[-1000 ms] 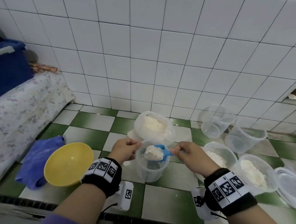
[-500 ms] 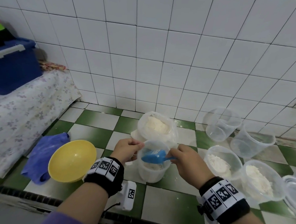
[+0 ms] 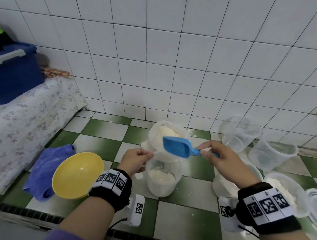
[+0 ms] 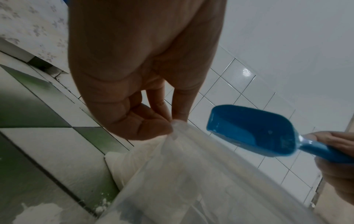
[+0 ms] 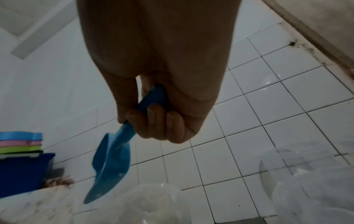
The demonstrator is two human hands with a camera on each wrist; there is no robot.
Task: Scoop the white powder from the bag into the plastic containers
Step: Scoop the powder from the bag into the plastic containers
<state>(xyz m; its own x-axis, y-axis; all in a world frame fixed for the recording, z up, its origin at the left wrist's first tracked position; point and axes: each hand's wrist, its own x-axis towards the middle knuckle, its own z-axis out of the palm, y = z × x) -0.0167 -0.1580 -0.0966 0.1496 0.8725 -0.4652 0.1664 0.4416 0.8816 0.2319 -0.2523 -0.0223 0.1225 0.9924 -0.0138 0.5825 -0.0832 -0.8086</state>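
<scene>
While L grip [image 3: 135, 160] pinches container [image 3: 161, 177] rim, R grip [image 3: 219, 158] pinches raised scoop [image 3: 177, 146].

Blue scoop [image 3: 177, 147]: empty, held level above the container [image 3: 161, 177]. Container: clear, upright, holding a little powder [image 3: 161, 176]. Open bag [image 3: 164, 133] of powder directly behind.

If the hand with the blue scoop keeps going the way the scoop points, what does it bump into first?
Probably the bag of white powder. The right hand holds the blue scoop with its open end aimed at the bag, just above the container that the left hand steadies. Depth is hard to judge.
</scene>
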